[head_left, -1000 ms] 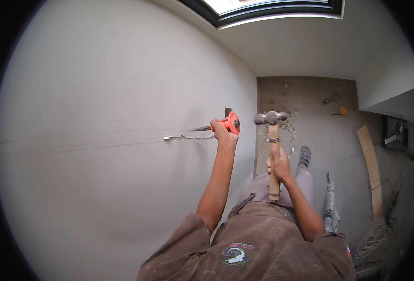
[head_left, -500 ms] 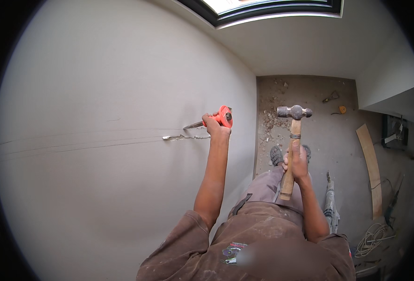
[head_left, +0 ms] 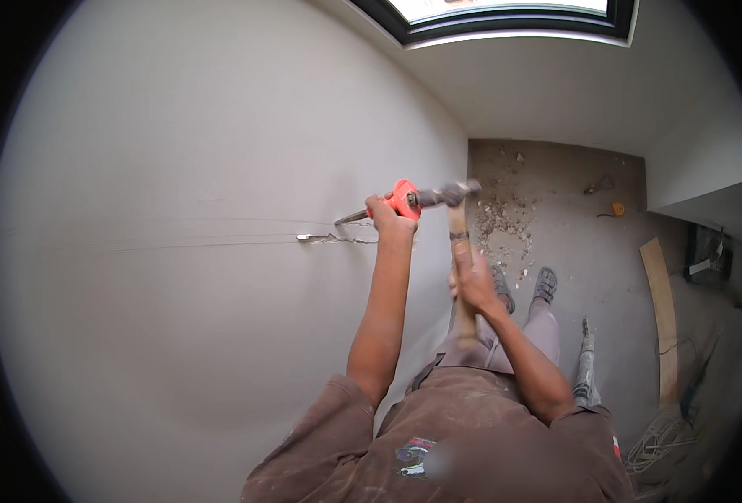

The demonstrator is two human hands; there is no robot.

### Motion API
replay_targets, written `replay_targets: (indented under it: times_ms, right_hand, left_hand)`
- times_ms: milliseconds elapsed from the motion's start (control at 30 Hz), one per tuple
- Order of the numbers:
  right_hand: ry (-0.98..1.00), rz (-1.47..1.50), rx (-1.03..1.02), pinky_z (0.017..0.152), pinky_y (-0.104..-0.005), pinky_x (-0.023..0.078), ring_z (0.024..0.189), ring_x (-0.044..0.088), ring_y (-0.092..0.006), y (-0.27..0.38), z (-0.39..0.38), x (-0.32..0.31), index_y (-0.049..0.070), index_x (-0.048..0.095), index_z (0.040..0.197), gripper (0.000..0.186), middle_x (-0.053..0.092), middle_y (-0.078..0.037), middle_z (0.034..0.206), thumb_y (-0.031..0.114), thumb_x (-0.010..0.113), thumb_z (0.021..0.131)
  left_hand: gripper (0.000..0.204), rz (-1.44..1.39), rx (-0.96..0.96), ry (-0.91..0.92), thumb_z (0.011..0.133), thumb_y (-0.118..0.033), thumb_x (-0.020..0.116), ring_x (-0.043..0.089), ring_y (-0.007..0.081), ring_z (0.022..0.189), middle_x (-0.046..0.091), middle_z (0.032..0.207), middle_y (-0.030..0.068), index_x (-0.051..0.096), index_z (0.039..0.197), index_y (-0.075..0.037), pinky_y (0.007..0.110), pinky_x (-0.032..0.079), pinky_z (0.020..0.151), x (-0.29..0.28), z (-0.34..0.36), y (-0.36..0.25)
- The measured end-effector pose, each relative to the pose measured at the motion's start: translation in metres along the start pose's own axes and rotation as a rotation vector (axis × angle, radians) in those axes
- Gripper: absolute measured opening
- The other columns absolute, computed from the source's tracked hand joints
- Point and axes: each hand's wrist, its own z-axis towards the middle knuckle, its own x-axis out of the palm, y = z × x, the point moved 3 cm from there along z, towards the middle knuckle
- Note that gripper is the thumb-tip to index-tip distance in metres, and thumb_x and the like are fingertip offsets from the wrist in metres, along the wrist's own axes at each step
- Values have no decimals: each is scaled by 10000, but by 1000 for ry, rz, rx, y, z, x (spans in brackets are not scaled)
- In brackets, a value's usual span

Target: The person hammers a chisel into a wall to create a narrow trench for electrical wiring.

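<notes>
My left hand (head_left: pixel 394 216) is closed around the red guarded grip of a chisel (head_left: pixel 352 218). Its steel tip meets the pale wall (head_left: pixel 178 151) on a thin drawn line, just above a ragged chipped groove (head_left: pixel 329 240). In my right hand (head_left: pixel 472 281) is a ball-peen hammer (head_left: pixel 461 222), gripped by its wooden handle with wire bound below the head. The hammer's flat face is at the chisel's butt end, touching it or very nearly so. Motion blurs the hammer slightly.
Rubble (head_left: pixel 505 218) litters the floor beside the wall. An orange tape measure (head_left: pixel 617 210) lies farther right. A wooden strip (head_left: pixel 661 318), a coiled pale cable (head_left: pixel 660 440) and a dusty power tool (head_left: pixel 587 365) are to my right. A dark-framed window (head_left: pixel 505 32) is above.
My right hand has swung the hammer left, from out over the floor to the chisel's butt. The chisel stays against the wall in my left hand. My view has shifted slightly.
</notes>
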Motion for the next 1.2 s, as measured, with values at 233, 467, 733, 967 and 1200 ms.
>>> replay_targets:
  times_ms: [233,467,733,967,1200]
  right_hand:
    - [104,436,142,373,-256,421,415,471,-116,29,-35,-49,86,409,920,456,450,-27,583,542,410,939]
    - [-97,528,216,354,-263,404,396,444,-109,20,-21,-82,92,374,879,474,435,-18,565,562,381,940]
    - [-56,580,240,356,-263,405,384,435,-114,32,-42,-103,86,378,890,483,431,-24,558,567,374,940]
    - [-42,566,174,358,-265,400,390,431,-114,33,-43,-107,87,379,913,499,427,-19,568,585,376,931]
    - [-346,821,-145,424,-252,415,448,437,-95,135,-32,-192,92,401,924,489,411,2,592,574,322,953]
  left_hand:
    - [201,-13,5,-1,869,-313,454,536,161,798,516,841,-3,421,875,-115,354,495,757,-10,-6,12]
    - [182,-55,-26,1,857,-269,499,522,140,732,492,775,-16,403,817,-119,319,486,696,-33,26,20]
    - [175,-12,-1,15,858,-258,486,511,140,733,484,759,-16,384,825,-119,329,483,693,-14,6,7]
    - [175,-13,33,-41,850,-258,488,517,145,747,494,787,-20,387,825,-118,339,495,716,-19,10,0]
    - [164,6,0,-25,848,-247,485,525,160,763,493,800,-8,400,820,-110,351,502,739,-7,-5,2]
